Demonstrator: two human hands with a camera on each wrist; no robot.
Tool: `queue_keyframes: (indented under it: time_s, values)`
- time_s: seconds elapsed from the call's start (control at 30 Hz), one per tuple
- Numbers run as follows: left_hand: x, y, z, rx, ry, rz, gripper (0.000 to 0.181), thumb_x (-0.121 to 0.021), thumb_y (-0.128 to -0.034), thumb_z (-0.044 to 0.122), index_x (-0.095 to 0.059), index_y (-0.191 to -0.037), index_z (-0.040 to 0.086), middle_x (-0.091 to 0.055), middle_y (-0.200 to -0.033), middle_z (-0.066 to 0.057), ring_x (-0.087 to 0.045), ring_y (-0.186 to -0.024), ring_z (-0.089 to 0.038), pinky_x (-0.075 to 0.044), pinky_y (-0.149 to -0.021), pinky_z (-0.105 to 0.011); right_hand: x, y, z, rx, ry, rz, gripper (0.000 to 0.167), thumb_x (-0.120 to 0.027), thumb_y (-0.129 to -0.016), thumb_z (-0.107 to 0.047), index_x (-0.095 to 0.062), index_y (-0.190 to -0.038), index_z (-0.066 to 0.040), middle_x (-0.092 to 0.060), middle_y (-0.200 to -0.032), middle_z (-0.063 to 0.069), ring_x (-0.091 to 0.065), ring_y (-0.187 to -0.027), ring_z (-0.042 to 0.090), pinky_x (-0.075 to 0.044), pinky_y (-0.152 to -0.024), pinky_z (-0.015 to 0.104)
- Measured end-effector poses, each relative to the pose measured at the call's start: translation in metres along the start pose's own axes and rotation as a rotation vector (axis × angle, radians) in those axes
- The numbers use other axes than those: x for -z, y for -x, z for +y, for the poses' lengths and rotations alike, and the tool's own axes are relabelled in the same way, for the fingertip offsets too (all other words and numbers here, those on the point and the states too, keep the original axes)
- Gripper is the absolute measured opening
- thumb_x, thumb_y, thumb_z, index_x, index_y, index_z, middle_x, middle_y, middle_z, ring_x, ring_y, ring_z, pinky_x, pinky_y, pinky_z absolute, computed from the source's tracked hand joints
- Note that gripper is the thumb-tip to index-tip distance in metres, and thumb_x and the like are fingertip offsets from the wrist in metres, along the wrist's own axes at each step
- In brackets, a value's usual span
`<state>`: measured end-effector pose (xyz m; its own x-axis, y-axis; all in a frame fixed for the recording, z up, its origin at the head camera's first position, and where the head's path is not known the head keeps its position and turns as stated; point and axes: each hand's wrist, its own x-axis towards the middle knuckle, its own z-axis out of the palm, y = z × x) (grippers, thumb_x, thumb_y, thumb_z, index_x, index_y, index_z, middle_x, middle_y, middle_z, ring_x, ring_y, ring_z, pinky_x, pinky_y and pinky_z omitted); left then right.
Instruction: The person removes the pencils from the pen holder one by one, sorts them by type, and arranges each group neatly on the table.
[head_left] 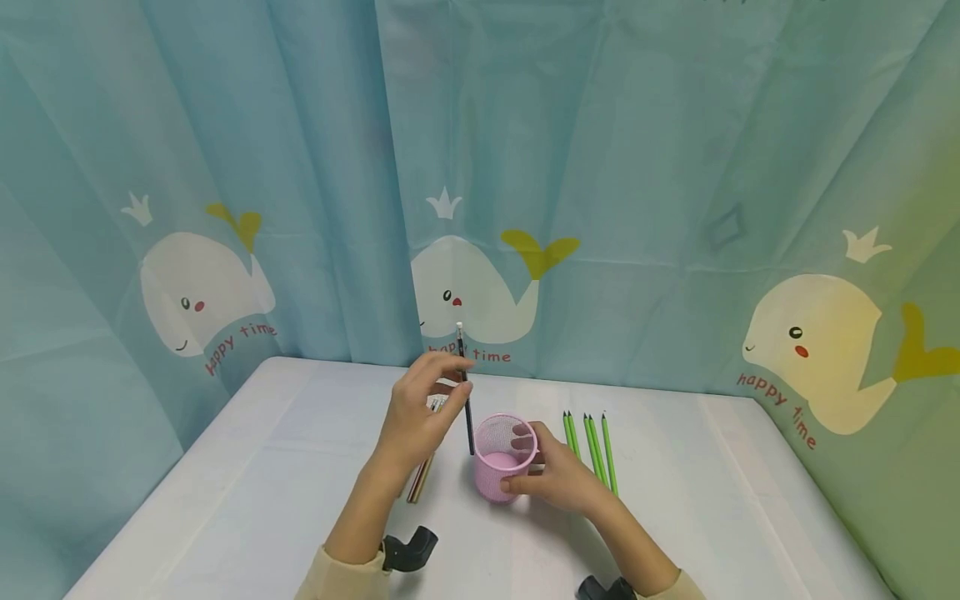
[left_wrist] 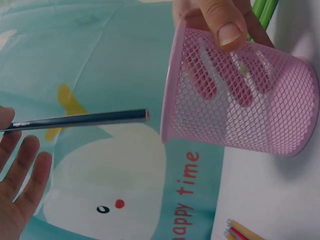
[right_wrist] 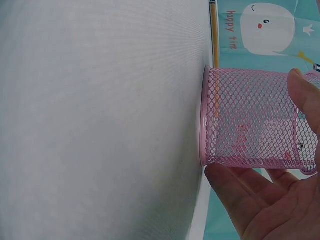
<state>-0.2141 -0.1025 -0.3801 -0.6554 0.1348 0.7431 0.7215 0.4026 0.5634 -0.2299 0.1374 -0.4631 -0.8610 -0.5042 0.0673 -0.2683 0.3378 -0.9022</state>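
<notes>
My left hand (head_left: 420, 412) pinches a dark pencil (head_left: 468, 412) between thumb and fingers, the white eraser end up. In the left wrist view the pencil's (left_wrist: 90, 119) flat lower end is just outside the rim of a pink mesh pen cup (left_wrist: 240, 100), apart from it. With thumb and fingers around its side, my right hand (head_left: 562, 475) holds the cup (head_left: 495, 483), which stands upright on the table. No pencils show inside it. The right wrist view shows the cup's (right_wrist: 250, 120) base at the table surface, fingers below and thumb above in that picture.
Several green pencils (head_left: 592, 446) lie on the white table (head_left: 697, 517) right of the cup, partly behind the right hand. Left of it, more pencils (head_left: 422, 479), gold and reddish, lie partly hidden by the left hand. A whale-patterned curtain (head_left: 637, 208) hangs along the table's back.
</notes>
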Motion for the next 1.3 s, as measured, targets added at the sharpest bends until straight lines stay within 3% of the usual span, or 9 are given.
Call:
queue_keyframes:
  time_s: [0.23, 0.47, 1.3]
  values:
    - [0.005, -0.001, -0.008, 0.007, 0.002, 0.052, 0.029, -0.069, -0.0914, 0.001, -0.065, -0.119, 0.01, -0.063, -0.117, -0.006, -0.069, -0.096, -0.022, -0.062, -0.076, -0.031, 0.0, 0.0, 0.0, 0.003, -0.008, 0.0, 0.074, -0.085, -0.078, -0.019, -0.043, -0.137, -0.002, -0.055, -0.137, 0.021, -0.063, -0.116, 0.036, -0.055, -0.096, 0.048]
    - [0.009, 0.002, -0.023, 0.064, -0.044, 0.093, 0.027, -0.069, -0.0923, 0.003, -0.066, -0.117, 0.013, -0.064, -0.115, -0.003, -0.069, -0.093, -0.019, -0.063, -0.073, -0.032, 0.0, 0.0, 0.0, -0.004, 0.011, 0.002, 0.075, -0.086, -0.078, -0.021, -0.044, -0.137, -0.002, -0.055, -0.138, 0.02, -0.062, -0.117, 0.037, -0.055, -0.097, 0.048]
    - [0.016, 0.012, -0.056, 0.251, -0.103, 0.052, 0.03, -0.063, -0.0939, 0.0, -0.064, -0.12, 0.013, -0.063, -0.119, -0.005, -0.065, -0.091, -0.019, -0.06, -0.069, -0.025, 0.0, 0.001, -0.001, -0.005, -0.007, -0.007, 0.075, -0.085, -0.078, -0.02, -0.044, -0.137, -0.002, -0.057, -0.135, 0.022, -0.062, -0.117, 0.037, -0.054, -0.098, 0.049]
